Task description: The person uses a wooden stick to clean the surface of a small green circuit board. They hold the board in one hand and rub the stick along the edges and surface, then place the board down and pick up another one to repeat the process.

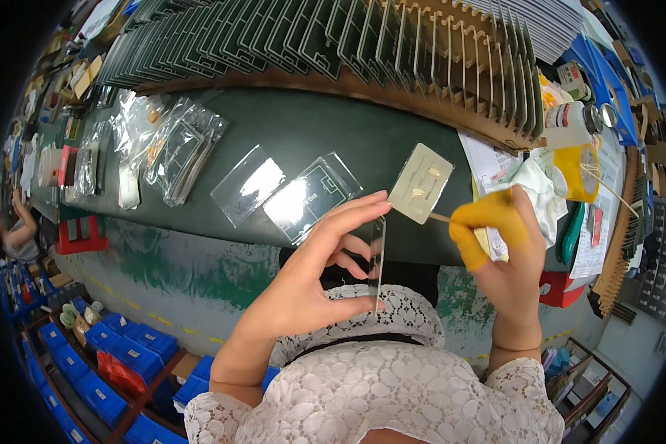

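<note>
Gripping left hand point(303, 288): fingers held a thin plate point(377, 259), seen edge-on, before the torso point(377, 377).
Right hand point(518, 255): yellow-covered fingers pinched a thin stick point(440, 217).
Pale card point(422, 183): lay on the green table point(311, 118), near the stick.

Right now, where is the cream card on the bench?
In the head view, the cream card lies right of centre on the green bench, between the left hand and the white cloth.

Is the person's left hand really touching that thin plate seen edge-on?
Touching. The head view shows the left hand gripping the thin plate, fingers toward its upper end and thumb against its lower end.
</note>
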Tool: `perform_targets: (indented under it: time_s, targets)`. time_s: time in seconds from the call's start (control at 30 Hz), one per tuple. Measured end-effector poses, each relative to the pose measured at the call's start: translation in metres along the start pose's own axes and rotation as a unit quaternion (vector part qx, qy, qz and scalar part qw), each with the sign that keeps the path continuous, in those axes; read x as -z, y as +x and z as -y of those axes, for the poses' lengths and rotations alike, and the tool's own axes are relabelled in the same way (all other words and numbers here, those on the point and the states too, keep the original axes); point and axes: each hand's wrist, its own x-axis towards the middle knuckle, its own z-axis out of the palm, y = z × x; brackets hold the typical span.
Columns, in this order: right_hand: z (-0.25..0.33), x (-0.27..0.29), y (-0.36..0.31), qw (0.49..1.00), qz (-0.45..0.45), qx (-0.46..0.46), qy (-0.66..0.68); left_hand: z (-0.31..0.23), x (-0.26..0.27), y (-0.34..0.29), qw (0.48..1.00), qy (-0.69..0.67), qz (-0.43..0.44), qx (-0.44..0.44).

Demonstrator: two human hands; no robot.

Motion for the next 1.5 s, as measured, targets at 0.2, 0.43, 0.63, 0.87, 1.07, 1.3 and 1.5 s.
perform_targets:
  time_s: [0.2,0.43,0.63,0.87,1.07,1.3,1.5]
  targets:
    - [-0.022,-0.008,-0.004,0.993,0.033,0.019,-0.112,-0.002,0.0,0.0,0.999,0.03,-0.014,0.001]
    - [-0.031,-0.014,-0.008,0.988,0.03,0.041,-0.143,-0.002,0.0,0.001,0.999,0.033,-0.011,0.003]
    - [-0.035,-0.014,-0.01,0.988,0.041,0.042,-0.144,0.0,0.0,0.002,1.0,0.03,-0.006,-0.003]
    - [-0.036,-0.014,-0.01,0.989,0.045,0.039,-0.136,0.004,-0.001,0.005,1.0,0.025,0.003,0.001]
    - [-0.027,-0.009,-0.01,1.0,0.007,-0.007,-0.006,0.013,0.0,0.007,1.0,0.019,0.002,0.009]
    - [0.002,-0.003,-0.006,0.992,0.047,-0.014,0.12,0.02,0.001,0.007,1.0,0.026,0.008,0.004]
    - [0.002,-0.006,-0.004,0.994,0.052,-0.008,0.097,0.018,0.001,0.007,1.0,0.026,0.013,0.002]
